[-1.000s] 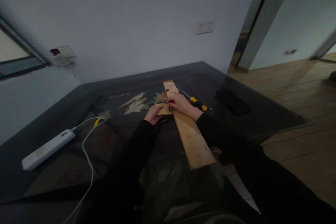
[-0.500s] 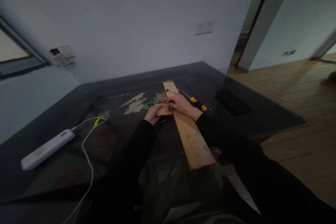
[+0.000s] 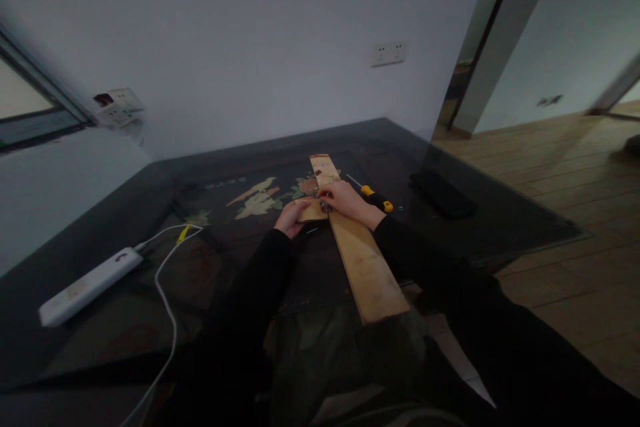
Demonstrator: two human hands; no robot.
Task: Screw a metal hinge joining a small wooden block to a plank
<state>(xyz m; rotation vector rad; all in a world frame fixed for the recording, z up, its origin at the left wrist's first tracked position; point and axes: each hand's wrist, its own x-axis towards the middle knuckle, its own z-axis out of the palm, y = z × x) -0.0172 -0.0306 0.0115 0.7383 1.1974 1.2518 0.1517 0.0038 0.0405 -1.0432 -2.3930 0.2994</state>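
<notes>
A long wooden board [image 3: 367,267] runs from the middle of the dark table towards me, its near end jutting past the table edge. My left hand [image 3: 291,217] is closed on a short wooden piece [image 3: 311,212] that meets the board's left side. Where the two pieces meet sits a small metal part [image 3: 325,206], perhaps a hinge. My right hand [image 3: 346,200] rests across the board with its fingertips pinched at this metal part. Whatever is between those fingertips is too small to make out. Just right of this hand lies a yellow and black screwdriver [image 3: 377,199].
A black phone-like slab [image 3: 443,193] lies on the right of the glossy dark table [image 3: 280,150]. To the left is a white power bank or strip [image 3: 90,285] with a white cable [image 3: 167,303] looping off the near edge. The wall stands behind.
The fingers of my right hand have shifted very slightly at the metal part. Otherwise the board, the short piece and my left hand stay in place.
</notes>
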